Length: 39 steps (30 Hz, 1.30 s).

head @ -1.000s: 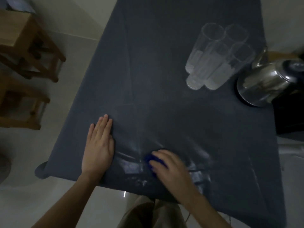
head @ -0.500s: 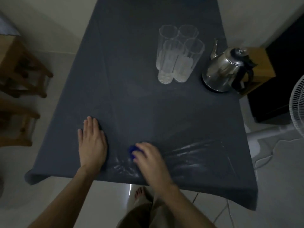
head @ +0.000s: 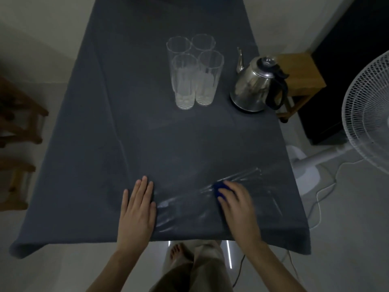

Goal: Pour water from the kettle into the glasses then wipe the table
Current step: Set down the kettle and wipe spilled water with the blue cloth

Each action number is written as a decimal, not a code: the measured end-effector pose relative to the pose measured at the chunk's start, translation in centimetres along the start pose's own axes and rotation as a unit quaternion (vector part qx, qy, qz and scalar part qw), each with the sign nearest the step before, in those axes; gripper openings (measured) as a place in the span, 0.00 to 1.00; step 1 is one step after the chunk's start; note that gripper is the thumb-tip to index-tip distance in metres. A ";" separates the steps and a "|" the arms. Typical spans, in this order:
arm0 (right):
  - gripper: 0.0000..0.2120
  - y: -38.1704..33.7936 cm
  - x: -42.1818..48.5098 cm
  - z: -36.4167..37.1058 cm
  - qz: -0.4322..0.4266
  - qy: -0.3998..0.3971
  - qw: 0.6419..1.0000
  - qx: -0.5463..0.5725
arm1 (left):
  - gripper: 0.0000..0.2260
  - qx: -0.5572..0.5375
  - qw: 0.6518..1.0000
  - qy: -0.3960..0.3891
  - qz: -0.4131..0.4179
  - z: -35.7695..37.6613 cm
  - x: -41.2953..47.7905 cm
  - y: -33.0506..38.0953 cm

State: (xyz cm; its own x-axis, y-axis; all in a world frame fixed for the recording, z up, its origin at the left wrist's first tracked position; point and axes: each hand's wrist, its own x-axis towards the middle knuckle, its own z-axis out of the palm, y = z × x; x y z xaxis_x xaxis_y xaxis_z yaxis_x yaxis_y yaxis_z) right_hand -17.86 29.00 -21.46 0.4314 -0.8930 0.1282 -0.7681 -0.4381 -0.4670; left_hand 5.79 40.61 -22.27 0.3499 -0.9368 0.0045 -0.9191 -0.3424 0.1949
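Fingers [head: 226,191] of my right hand [head: 237,207] curl down over a small blue cloth [head: 219,189], pressing it onto the dark grey tablecloth [head: 105,144] near the front edge; only a bit of the blue shows past the fingertips, and this hand is blurred. Pale wet streaks [head: 237,178] shine on the tablecloth around the blue cloth and run between my two hands. My left hand [head: 136,209] lies flat, palm down, fingers straight and close together, holding nothing, well to the left of the cloth.

Farther up the table I see four tall clear glasses [head: 195,70] standing upright in a tight cluster, touching or nearly so. The near two look frosted white in their lower halves; I cannot tell how full any of them is. Just to their right stands the steel kettle [head: 252,87], upright near the table's right edge, spout pointing away, black handle toward the right.

Beyond that edge stands a wooden stool [head: 299,74], and a white pedestal fan [head: 368,110] sits on the floor at far right.
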 end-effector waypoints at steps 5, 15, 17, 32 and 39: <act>0.10 -7.1 -0.4 4.9 -0.163 -0.021 0.986 0.021 | 0.21 -0.144 0.984 0.082 -0.066 -1.2 2.1 0.2; 0.17 8.3 3.3 -4.0 -0.001 0.005 1.000 -0.012 | 0.26 -0.049 0.998 0.021 -0.044 -0.6 6.1 -2.3; 0.12 10.0 4.9 -6.2 0.052 0.046 0.997 -0.036 | 0.26 -0.035 0.998 0.015 -0.044 -0.3 6.0 -2.4; 0.08 -10.7 8.6 7.8 -0.292 -0.068 0.953 0.039 | 0.25 -0.044 0.990 0.054 -0.119 -0.6 5.7 -2.7; 0.09 3.5 6.6 -1.1 -0.092 0.003 0.995 0.024 | 0.25 -0.029 0.991 0.040 -0.121 -0.5 5.5 -2.7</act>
State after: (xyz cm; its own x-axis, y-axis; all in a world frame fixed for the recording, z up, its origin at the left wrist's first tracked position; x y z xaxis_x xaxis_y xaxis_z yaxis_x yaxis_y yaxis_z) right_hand -18.21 21.47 -21.30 0.5599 -0.7988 0.2201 -0.6528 -0.5889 -0.4766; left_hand 10.33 36.39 -22.31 0.5751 -0.8176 0.0281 -0.7947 -0.5501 0.2567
